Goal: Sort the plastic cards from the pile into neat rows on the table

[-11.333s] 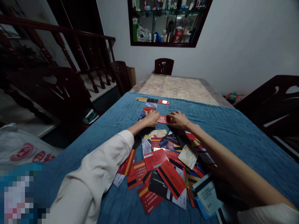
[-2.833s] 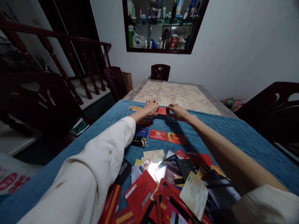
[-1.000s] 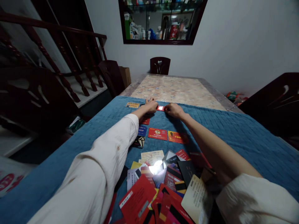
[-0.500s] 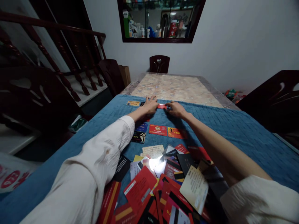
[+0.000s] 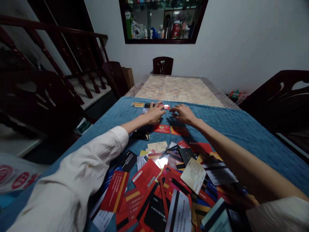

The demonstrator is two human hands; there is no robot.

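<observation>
My left hand (image 5: 155, 114) is stretched out over the far part of the blue cloth (image 5: 207, 117), fingers spread and holding nothing. Its fingertips are close to a red card (image 5: 166, 106) in the back row; whether they touch it I cannot tell. To the right, my right hand (image 5: 183, 114) hovers with its fingers bent and apart, free of any card. A yellow card (image 5: 137, 104) and a black card (image 5: 148, 105) lie left of the red one. Nearer, a red card with a round emblem (image 5: 161, 129) sits beside an orange card (image 5: 179, 130).
A loose heap of cards, with a red card (image 5: 146, 175) and a cream card (image 5: 193, 174) on top, spreads across the near cloth. Beyond is the patterned tabletop (image 5: 178, 86). Dark wooden chairs (image 5: 163, 65) stand around; a plastic bag (image 5: 18, 175) is at left.
Both hands have come off the red card in the back row and drawn slightly nearer. That card now lies flat beside the black one. The view has shifted a little.
</observation>
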